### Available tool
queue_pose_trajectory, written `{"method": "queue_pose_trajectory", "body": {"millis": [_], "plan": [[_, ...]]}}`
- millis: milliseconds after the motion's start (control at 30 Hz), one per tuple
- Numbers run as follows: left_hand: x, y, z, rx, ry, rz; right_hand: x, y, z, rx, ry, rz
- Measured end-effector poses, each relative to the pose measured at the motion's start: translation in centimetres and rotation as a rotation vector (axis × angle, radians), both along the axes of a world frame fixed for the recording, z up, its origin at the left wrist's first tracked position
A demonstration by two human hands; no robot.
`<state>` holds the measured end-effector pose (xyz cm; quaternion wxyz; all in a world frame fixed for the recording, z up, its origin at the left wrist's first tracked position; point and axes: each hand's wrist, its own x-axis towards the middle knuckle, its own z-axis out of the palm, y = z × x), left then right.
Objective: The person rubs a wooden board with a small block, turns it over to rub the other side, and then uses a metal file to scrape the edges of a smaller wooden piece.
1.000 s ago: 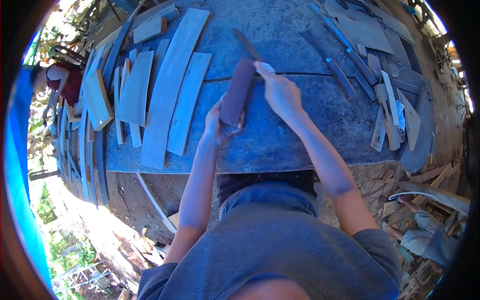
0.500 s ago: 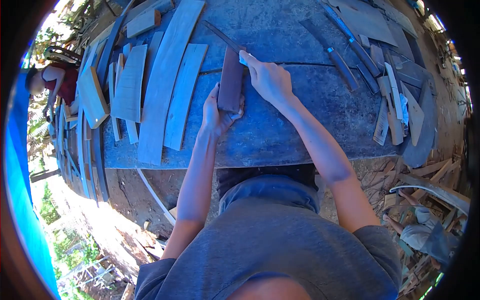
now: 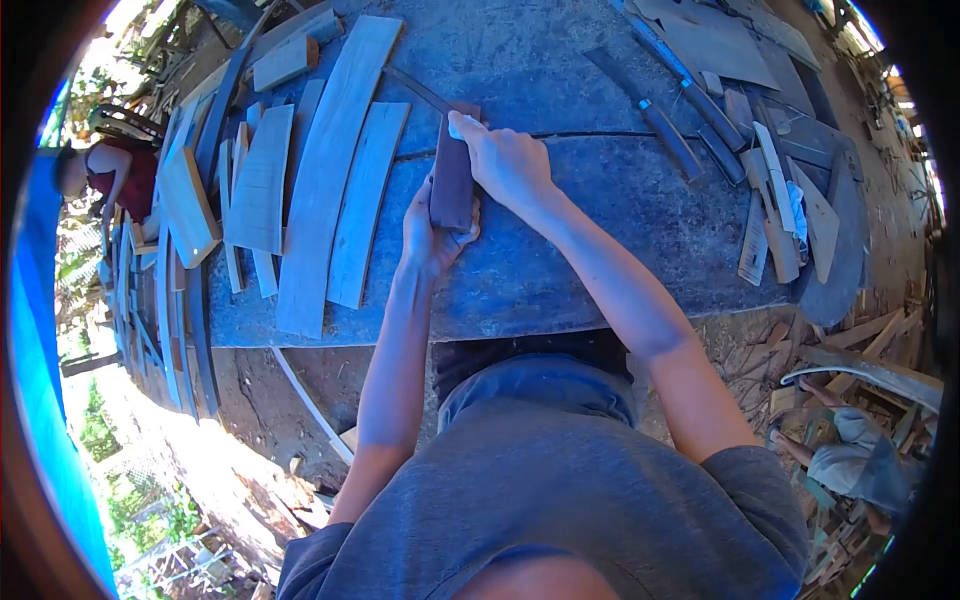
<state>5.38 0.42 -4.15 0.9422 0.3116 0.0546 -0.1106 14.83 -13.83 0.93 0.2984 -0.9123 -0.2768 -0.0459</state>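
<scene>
In my left hand (image 3: 432, 238) is a dark reddish-brown wooden block (image 3: 453, 190), gripped near its lower end with the fingers wrapped round its sides. My right hand (image 3: 508, 170) is closed on a long, narrow dark-bladed tool (image 3: 418, 88). Its blade crosses the block's far end and points up and left over the table. Something pale (image 3: 462, 122) shows by the right thumb and forefinger. The tool's handle is hidden in my fist. Both hands are above the blue-grey table (image 3: 560, 270).
Long boards (image 3: 335, 180) and shorter wood pieces lie on the left. Two long-handled blades (image 3: 665, 135) and wood scraps (image 3: 775, 215) lie on the right. One person (image 3: 125, 175) is at far left, another person (image 3: 850, 455) low at right among offcuts.
My right hand and the tool have shifted left, and the pale spot now lies over the block's upper part. The whole view has shifted slightly. Both grips stay the same.
</scene>
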Motion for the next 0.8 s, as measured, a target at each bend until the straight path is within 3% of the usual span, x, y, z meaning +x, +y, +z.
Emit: {"method": "queue_pose_trajectory", "body": {"millis": [100,167,233,267,333,367,467,533,567,600,667,700,767,800], "plan": [[-0.2,-1.4,2.5,0.058,0.221,0.178,-4.5,-1.9,1.3,-0.006,0.029,0.068],[-0.4,-1.6,2.4,0.102,0.254,0.228,-8.3,-3.6,2.4,-0.192,0.117,0.216],[-0.2,-2.6,4.4,0.133,0.423,0.253,-6.8,-3.1,1.7,-0.117,0.055,0.166],[-0.4,-2.3,3.2,0.136,0.43,0.245,-5.4,-2.7,1.2,-0.037,-0.012,0.109],[-0.2,-0.9,0.7,0.144,0.141,0.081,0.3,-1.4,0.2,-0.109,0.064,0.056],[-0.4,-1.8,2.2,0.245,0.195,0.153,2.7,-0.8,-1.2,-0.07,0.056,0.015],[-0.6,-2.5,3.7,0.213,0.314,0.213,2.4,-1.6,-0.7,-0.022,0.089,-0.064],[-0.6,-3.1,5.1,0.267,0.314,0.177,1.6,-3.8,-1.2,-0.048,0.146,-0.076],[-1.0,-3.4,5.3,0.327,0.325,0.141,1.2,-5.2,-2.4,0.062,0.127,-0.112],[-1.5,-3.1,4.8,0.319,0.351,0.143,0.5,-6.1,-3.4,0.173,0.117,-0.151],[-0.8,-1.7,4.1,0.226,0.281,-0.095,0.6,-6.6,-2.2,0.102,0.272,-0.192],[-0.7,-1.4,3.6,0.229,0.277,-0.11,1.0,-6.3,-2.3,0.164,0.262,-0.202],[-0.7,-0.9,2.4,-0.154,0.118,0.025,1.4,-5.7,-2.2,0.232,0.243,-0.214],[-0.3,-0.9,2.8,-0.15,0.118,0.027,1.2,-5.2,-2.1,0.278,0.132,-0.155]]}}
